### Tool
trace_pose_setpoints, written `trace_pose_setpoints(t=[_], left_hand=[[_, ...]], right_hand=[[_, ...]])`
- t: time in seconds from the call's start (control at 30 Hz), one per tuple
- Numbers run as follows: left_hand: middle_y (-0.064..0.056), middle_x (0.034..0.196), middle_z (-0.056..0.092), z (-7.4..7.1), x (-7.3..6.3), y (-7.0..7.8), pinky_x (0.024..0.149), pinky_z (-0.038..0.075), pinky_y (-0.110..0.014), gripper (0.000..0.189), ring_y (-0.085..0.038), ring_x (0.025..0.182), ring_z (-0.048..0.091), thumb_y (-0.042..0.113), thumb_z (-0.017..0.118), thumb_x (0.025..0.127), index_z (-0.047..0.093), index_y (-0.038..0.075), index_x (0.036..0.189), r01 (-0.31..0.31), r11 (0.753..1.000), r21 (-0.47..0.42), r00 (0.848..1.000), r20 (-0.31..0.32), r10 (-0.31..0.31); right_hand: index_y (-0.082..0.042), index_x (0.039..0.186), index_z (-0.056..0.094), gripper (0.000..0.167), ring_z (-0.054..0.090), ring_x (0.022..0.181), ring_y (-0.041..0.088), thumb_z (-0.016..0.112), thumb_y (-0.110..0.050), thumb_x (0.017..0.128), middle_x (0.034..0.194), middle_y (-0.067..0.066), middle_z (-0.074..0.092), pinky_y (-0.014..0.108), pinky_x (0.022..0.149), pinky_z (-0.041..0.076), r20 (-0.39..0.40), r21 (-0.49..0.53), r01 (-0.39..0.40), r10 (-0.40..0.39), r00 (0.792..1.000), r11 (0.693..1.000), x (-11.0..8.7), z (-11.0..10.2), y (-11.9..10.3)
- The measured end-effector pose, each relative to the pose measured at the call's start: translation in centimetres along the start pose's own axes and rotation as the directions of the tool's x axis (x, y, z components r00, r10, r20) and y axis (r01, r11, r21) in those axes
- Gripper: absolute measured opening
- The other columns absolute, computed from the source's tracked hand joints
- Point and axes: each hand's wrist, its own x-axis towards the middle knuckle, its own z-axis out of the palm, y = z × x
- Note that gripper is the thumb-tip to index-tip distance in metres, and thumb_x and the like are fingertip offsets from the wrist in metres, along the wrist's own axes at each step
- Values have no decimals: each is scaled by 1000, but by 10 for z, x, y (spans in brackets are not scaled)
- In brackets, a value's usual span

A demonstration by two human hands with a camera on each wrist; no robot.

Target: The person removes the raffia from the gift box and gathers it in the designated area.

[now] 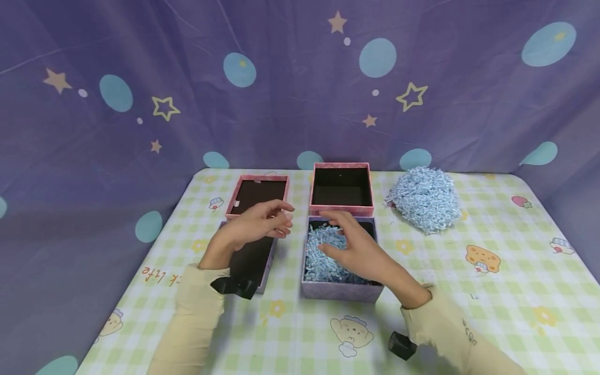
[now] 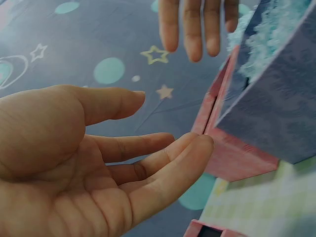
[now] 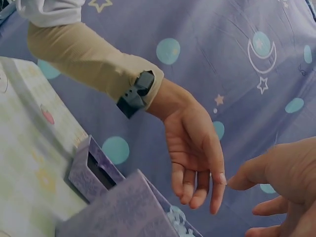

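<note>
A purple box (image 1: 339,291) stands in the middle of the table with blue shredded paper (image 1: 323,255) inside, its black lining showing around the edges. My right hand (image 1: 358,247) hovers over the right part of this box, fingers apart and bent a little, holding nothing. Over the shallow purple lid (image 1: 253,260), which lies black inside up, my left hand (image 1: 255,224) hangs in the air. Its fingers are loosely bent with nothing between them. In the left wrist view, the left palm (image 2: 59,182) faces up, bare, with the right fingertips (image 2: 192,39) beyond it.
Behind the purple box sits a pink box (image 1: 342,210) with a black inside. A pink lid (image 1: 260,191) lies to its left, behind the purple lid. At the back right is a big pile of blue shredded paper (image 1: 426,200). A checked cloth (image 1: 515,291) covers the table.
</note>
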Motion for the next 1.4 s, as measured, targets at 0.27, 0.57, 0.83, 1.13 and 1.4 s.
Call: trace_pose_setpoints(t=[0.27,0.57,0.83,1.13,1.4], left_hand=[[-21,101,54,19,11,-3,88,55,-44,44,-30,91,66,4,50,96,39,-2,138,27,1000,1,997,76,-27],[-18,101,54,31,18,-1,83,57,-43,59,-33,86,68,0,56,92,29,3,145,114,993,31,989,92,-116],[-17,99,52,37,24,-6,78,58,-44,61,-21,72,68,5,57,93,27,7,146,151,987,50,984,89,-156],[-19,104,49,36,25,-12,81,56,-48,60,-27,83,67,5,56,95,26,11,146,174,984,-45,978,122,-167],[-19,104,50,34,25,-15,81,56,-49,61,-30,85,66,5,56,95,25,12,146,184,979,-88,976,132,-171]], right_hand=[[-9,144,36,65,43,127,34,67,-25,90,143,13,38,55,99,41,72,-119,-79,88,993,990,1,-9,11],[-11,149,30,74,36,133,36,68,-33,89,149,17,30,57,100,40,163,-231,-158,198,967,960,3,-12,18],[-15,154,15,94,21,142,41,69,-48,84,157,20,14,61,106,32,285,-333,-253,352,891,908,13,-9,21],[-18,155,5,101,44,128,40,69,-48,84,154,23,15,52,99,44,366,-438,-241,417,832,866,20,-2,27],[-16,154,7,97,45,129,35,69,-43,85,155,24,17,52,103,42,427,-419,-210,396,813,883,26,3,32]])
